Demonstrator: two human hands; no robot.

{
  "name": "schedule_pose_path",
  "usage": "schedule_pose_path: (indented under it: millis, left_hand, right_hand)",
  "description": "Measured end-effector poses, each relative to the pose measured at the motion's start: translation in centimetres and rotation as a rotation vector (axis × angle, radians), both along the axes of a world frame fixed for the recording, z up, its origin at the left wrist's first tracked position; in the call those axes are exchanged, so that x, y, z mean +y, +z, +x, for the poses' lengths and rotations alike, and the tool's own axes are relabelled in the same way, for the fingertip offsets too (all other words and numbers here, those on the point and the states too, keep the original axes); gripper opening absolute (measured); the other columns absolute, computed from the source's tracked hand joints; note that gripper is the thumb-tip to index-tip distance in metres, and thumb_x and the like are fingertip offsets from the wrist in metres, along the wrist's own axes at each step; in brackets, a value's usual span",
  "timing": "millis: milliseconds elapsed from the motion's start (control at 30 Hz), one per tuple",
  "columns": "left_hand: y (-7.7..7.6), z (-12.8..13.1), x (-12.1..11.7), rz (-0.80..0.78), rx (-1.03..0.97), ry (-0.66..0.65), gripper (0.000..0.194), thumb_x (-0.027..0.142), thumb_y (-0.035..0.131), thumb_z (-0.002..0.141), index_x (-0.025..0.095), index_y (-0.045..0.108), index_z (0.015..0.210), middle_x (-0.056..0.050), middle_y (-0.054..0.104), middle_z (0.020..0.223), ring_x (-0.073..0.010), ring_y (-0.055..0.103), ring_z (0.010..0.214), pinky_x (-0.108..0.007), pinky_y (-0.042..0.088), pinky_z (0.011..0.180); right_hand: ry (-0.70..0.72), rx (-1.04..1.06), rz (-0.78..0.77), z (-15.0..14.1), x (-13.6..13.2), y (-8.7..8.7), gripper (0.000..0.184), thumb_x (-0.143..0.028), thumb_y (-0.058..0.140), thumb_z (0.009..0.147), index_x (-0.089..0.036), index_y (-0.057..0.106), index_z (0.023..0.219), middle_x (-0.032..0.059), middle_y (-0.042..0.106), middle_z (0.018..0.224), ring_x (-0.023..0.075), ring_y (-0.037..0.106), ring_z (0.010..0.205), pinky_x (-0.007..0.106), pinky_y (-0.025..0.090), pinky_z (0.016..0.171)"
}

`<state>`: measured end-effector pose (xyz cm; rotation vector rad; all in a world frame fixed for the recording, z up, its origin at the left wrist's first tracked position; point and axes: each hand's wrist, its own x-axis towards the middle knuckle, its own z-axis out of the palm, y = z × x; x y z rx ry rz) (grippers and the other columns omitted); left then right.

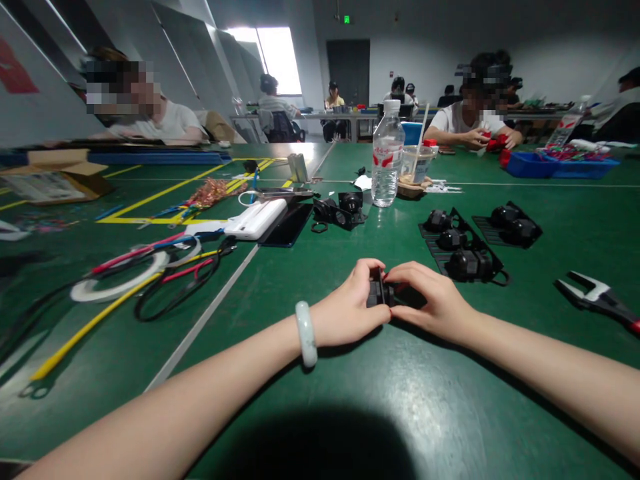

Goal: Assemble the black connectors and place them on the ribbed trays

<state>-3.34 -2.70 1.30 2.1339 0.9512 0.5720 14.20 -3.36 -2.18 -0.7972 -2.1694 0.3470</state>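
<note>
A black part (381,290), apparently plastic, with a flat square-edged plate and a round fitting, sits between the two bare hands, just above or on the green-topped table (280,287); which of the two cannot be told. The left hand (345,305) pinches it from the left, the thumb along the near side and the bent fingers at the far side. The fingers of the right hand (440,297) arch around the right end, their tips closed on the fitting. The plate stands on edge, and the fingers hide much of the part.

Right of it and farther off lie two ribbed black plates bearing rounded black fittings, one nearer (463,247) and one farther (513,223). Straight beyond the hands are more black square-plated fittings (345,208), a clear plastic water bottle (386,163) and a clear cup with a straw (416,163). Red-handled metal pliers (597,297) lie far right; a white power bank (257,219) and yellow, red and black cables (100,327) lie left.
</note>
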Motion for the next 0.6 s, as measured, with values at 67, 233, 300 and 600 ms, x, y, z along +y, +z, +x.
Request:
schedule_pose_path:
  millis: [67, 233, 300, 600]
  left_hand:
    - [-0.02, -0.01, -0.08, -0.008, -0.005, 0.002, 0.045, 0.016, 0.05, 0.063, 0.015, 0.031, 0.104, -0.007, 0.039, 0.104, -0.0197, 0.04, 0.1, -0.037, 0.035, 0.089]
    - [0.04, 0.01, -0.17, -0.052, 0.014, 0.015, 0.046, 0.016, 0.05, 0.063, 0.014, 0.031, 0.104, -0.008, 0.038, 0.104, -0.0209, 0.04, 0.1, -0.039, 0.035, 0.088]
    - [0.11, -0.01, -0.15, -0.063, 0.016, 0.016, 0.046, 0.017, 0.05, 0.063, 0.014, 0.03, 0.105, -0.009, 0.038, 0.105, -0.0212, 0.04, 0.1, -0.039, 0.035, 0.088]
    - [-0.04, -0.21, -0.1, -0.064, -0.004, 0.019, 0.047, 0.019, 0.05, 0.063, 0.014, 0.03, 0.105, -0.01, 0.037, 0.107, -0.0225, 0.038, 0.104, -0.04, 0.034, 0.089]
  right_hand:
    - [-0.004, -0.015, 0.01, 0.03, -0.07, 0.0, 0.034, -0.033, 0.056, 0.071, -0.017, 0.048, 0.099, 0.009, 0.054, 0.097, 0.0171, 0.052, 0.091, 0.031, 0.045, 0.078]
    - [-0.014, -0.039, 0.03, 0.09, -0.14, -0.08, 0.033, -0.034, 0.056, 0.071, -0.018, 0.048, 0.098, 0.0088, 0.055, 0.097, 0.0177, 0.052, 0.09, 0.031, 0.045, 0.078]
    - [-0.018, -0.047, 0.031, 0.09, -0.14, -0.13, 0.032, -0.034, 0.056, 0.071, -0.018, 0.048, 0.097, 0.0087, 0.056, 0.096, 0.0175, 0.052, 0.09, 0.031, 0.045, 0.078]
    - [-0.028, -0.06, 0.037, 0.02, -0.45, -0.07, 0.03, -0.028, 0.057, 0.07, -0.017, 0.049, 0.097, 0.0093, 0.053, 0.098, 0.017, 0.051, 0.092, 0.031, 0.045, 0.079]
